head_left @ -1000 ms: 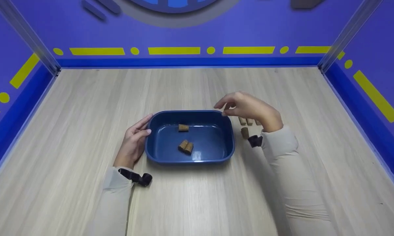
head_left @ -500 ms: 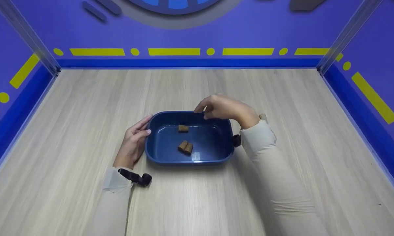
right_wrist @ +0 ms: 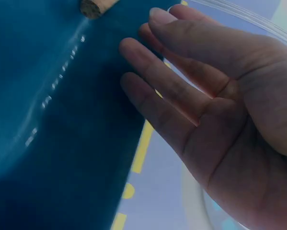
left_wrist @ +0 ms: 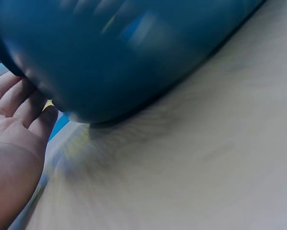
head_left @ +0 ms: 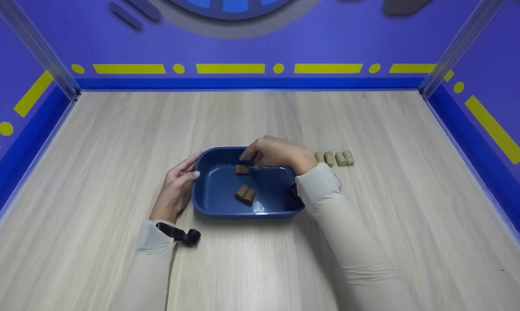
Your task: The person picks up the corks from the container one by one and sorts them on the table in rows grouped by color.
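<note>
A dark blue rectangular plastic tub (head_left: 225,214) stands on the wooden table. My left hand (head_left: 175,185) holds its left end, thumb at the rim; in the left wrist view the fingers lie along the outer wall. Inside the tub, two corks (head_left: 245,194) lie side by side near the front, and a single cork (head_left: 242,169) lies farther back. My right hand (head_left: 275,153) reaches over the tub's back right part, fingertips close to that single cork. The right wrist view shows its fingers (right_wrist: 145,57) loosely bent and apart, with nothing visible between them and a cork (right_wrist: 97,7) beyond.
Several more corks (head_left: 340,158) stand in a row on the table, right of the tub, partly behind the right wrist. Blue-purple walls (head_left: 260,47) with yellow marks enclose the table's back and sides.
My right hand has moved left and down from the tub's back right corner into the tub. The corks in the row at right have come into view. My left hand and the tub stay put.
</note>
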A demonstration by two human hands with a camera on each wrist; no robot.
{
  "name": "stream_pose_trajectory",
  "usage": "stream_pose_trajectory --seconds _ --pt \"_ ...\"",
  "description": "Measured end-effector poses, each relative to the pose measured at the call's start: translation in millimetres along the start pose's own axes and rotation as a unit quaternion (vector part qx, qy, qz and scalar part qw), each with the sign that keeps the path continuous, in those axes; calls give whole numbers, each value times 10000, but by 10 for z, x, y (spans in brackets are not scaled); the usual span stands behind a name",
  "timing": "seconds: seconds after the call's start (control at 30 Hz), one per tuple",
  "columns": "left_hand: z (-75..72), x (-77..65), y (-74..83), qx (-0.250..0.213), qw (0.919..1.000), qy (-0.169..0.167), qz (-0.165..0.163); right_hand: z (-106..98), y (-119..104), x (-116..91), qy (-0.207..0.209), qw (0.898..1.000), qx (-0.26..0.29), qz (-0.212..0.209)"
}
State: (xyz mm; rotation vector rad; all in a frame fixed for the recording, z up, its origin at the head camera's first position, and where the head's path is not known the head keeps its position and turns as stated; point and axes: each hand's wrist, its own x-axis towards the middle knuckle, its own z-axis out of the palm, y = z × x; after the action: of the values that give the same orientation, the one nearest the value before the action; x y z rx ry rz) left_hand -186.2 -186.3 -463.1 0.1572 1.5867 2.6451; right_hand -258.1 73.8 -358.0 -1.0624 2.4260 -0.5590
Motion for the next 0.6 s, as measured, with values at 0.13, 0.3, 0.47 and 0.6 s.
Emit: stream_pose_trajectory --seconds 0.13,0.3,0.47,0.6 --pt "1 -1 -4 -30 10000 -14 10 54 8 51 -71 9998 -141 127" --pt "-1 -8 -3 -13 10000 -2 -11 117 1 106 -169 9996 -150 188" --pt "1 -8 1 -28 10000 55 -32 178 -19 144 -354 9988 110 321" --pt "8 -6 4 -39 9999 96 -55 220 -23 173 -410 9987 12 298"
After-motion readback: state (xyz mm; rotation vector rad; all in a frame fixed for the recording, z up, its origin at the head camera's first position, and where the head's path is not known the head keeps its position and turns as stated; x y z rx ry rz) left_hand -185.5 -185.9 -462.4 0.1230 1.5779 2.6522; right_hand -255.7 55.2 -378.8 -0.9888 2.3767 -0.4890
